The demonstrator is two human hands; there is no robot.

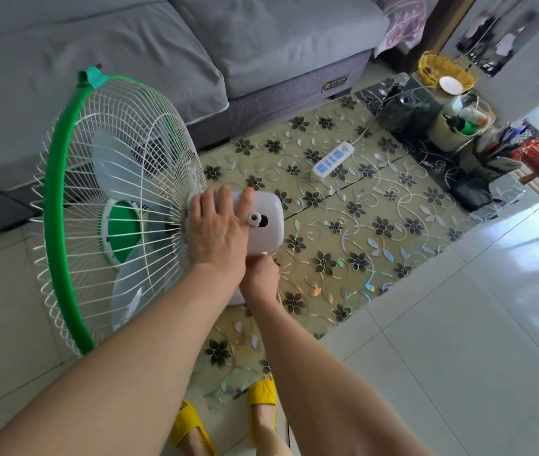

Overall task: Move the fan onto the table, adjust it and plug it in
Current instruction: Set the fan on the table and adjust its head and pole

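Note:
The fan (110, 199) has a white wire cage with a green rim, pale blades and a white motor housing (268, 218). It stands on the near end of a low glass table (376, 225) with a flower pattern. My left hand (218, 228) lies flat over the motor housing, fingers spread around it. Just below, my right hand (259, 278) is closed around the fan's neck under the housing; the base is mostly hidden by my arms. A white power strip (333, 158) with blue sockets lies further along the table, its cord running to the right.
A grey sofa (162, 60) stands behind the fan and table. The table's far right end holds a yellow basket (442, 69), jars, a pen holder and red items. White tiled floor (458, 357) lies to the right. My feet in yellow slippers (261, 394) stand at the table's near edge.

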